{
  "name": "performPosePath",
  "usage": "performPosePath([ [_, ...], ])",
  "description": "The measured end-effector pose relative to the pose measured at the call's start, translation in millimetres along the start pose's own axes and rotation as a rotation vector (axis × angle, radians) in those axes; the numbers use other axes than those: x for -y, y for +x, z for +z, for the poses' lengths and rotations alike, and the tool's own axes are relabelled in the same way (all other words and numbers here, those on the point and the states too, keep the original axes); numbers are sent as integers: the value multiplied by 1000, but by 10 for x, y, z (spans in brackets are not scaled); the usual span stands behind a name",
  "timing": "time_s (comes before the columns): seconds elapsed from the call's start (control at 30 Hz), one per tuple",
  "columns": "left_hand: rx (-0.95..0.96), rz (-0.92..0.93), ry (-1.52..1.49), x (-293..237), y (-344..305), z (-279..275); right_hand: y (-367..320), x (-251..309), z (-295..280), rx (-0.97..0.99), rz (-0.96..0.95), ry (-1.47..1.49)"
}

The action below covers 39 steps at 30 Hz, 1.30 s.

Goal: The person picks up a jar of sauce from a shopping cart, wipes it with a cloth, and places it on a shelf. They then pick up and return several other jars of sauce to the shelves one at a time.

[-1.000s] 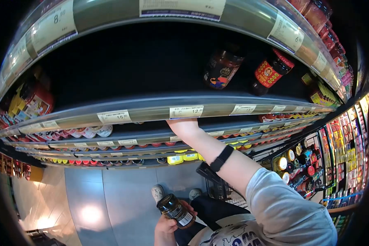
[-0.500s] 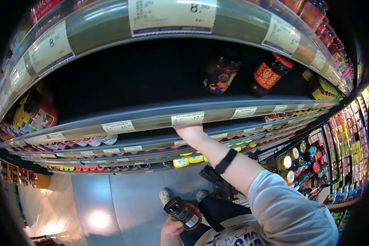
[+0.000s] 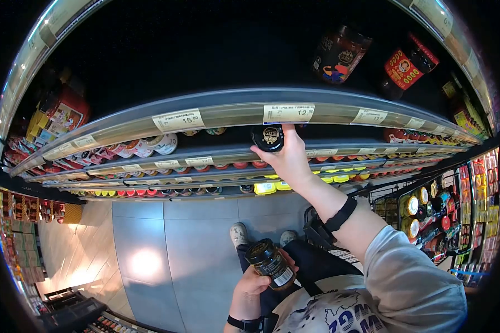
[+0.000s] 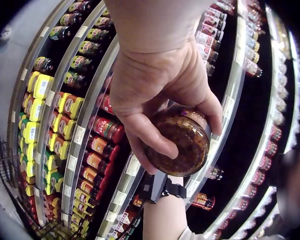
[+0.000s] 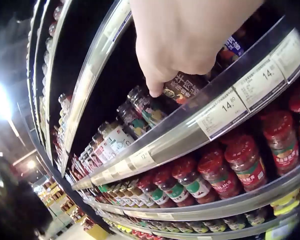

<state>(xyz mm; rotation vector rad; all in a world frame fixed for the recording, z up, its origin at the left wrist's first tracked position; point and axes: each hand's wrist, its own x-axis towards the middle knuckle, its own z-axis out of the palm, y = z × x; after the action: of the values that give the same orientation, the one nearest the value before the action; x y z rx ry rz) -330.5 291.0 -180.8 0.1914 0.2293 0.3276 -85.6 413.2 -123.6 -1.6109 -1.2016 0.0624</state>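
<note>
My left hand (image 3: pixel 252 282) grips a dark jar (image 3: pixel 270 264) with a black lid, low in front of my body; in the left wrist view its fingers curl round the jar (image 4: pixel 180 142), base toward the camera. My right hand (image 3: pixel 290 156) holds a second jar by its black lid (image 3: pixel 268 138) at a shelf edge, just under the 12.80 price tag (image 3: pixel 289 114). In the right wrist view, that hand (image 5: pixel 182 45) is around a dark-labelled jar (image 5: pixel 184 89) beside other jars on the shelf.
Two jars, one dark (image 3: pixel 339 57) and one red-labelled (image 3: pixel 407 69), stand on the shelf above. Lower shelves (image 3: pixel 150 166) hold rows of jars. A cart full of jars (image 3: pixel 428 216) stands at the right; grey floor (image 3: pixel 200 233) lies below.
My right hand has come out from under the shelf edge, and a black-lidded jar now shows in it. The head view has shifted, while my left hand still holds its jar.
</note>
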Motion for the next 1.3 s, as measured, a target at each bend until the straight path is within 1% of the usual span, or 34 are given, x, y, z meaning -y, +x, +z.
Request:
performPosePath([
  [0.13,-3,-1,-18,28,-12,-1,-7,-59,6,1,-36,-20],
  [0.4,21,3,-14,44,-30,5,4,-15,-20,17,17,29],
  [0.53,22,13,-11,41,-53,-5,-21,4,-41,28,35,8],
  [0.6,46,18,10,28,-72,-21,-94,5,-64,8,-70,-39],
  [0.63,56,19,18,1,-89,-3,-125,59,-147,82,-111,-22],
  [0.67,43,20,46,-36,-129,23,-148,139,-276,215,-133,-27],
  [0.73,41,22,83,-112,-200,83,-261,380,-522,294,-413,-44],
  [0.8,26,32,79,-197,-257,147,-250,686,-768,409,-570,102],
  [0.83,20,35,91,-253,-279,185,-215,880,-873,399,-688,-42],
  [0.87,28,32,103,-308,-288,230,-79,1019,-942,311,-824,31],
  [0.93,45,53,124,-423,-286,333,206,1306,-971,215,-849,14],
  [1.0,59,56,154,-531,-282,414,503,1489,-957,165,-733,-2],
  [1.07,64,62,180,-661,-276,501,809,1551,-911,129,-674,-60],
  [1.13,31,66,232,-780,-306,604,998,1579,-811,65,-332,-2],
  [1.17,70,83,266,-838,-281,601,1092,1588,-750,9,-159,-31],
  [1.2,33,73,309,-911,-290,644,1228,1581,-718,50,13,-155],
  [1.23,15,83,364,-979,-277,678,1333,1426,-617,-112,-218,-172],
  [1.27,-3,93,421,-1060,-246,715,1444,1422,-634,72,-28,-140],
  [1.3,-8,108,462,-1128,-215,765,1545,1375,-595,126,64,-198],
])
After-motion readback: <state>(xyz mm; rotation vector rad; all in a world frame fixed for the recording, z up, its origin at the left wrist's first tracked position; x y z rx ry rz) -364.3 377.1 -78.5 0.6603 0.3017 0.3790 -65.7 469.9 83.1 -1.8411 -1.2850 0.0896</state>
